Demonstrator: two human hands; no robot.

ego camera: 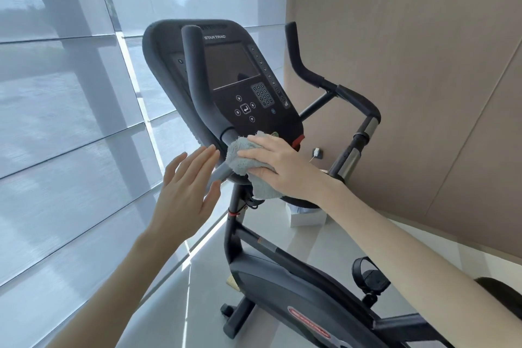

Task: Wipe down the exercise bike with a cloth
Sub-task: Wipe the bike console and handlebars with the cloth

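I'm pressing the cloth [248,167] under my right hand [285,167], fingers flat, at the console's [234,70] lower edge; my left hand [186,186] is hovering, fingers spread; sliding upward risks pressing buttons.

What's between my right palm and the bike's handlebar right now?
In the head view, the grey cloth lies between the right hand and the handlebar, just below the console. The left hand is open beside it.

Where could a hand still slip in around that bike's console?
Open gaps: between the console and the right handlebar, and between the console's left edge and the window blinds. Crowded: below the console, where the right hand presses the cloth on the bar and the open left hand hovers beside it.
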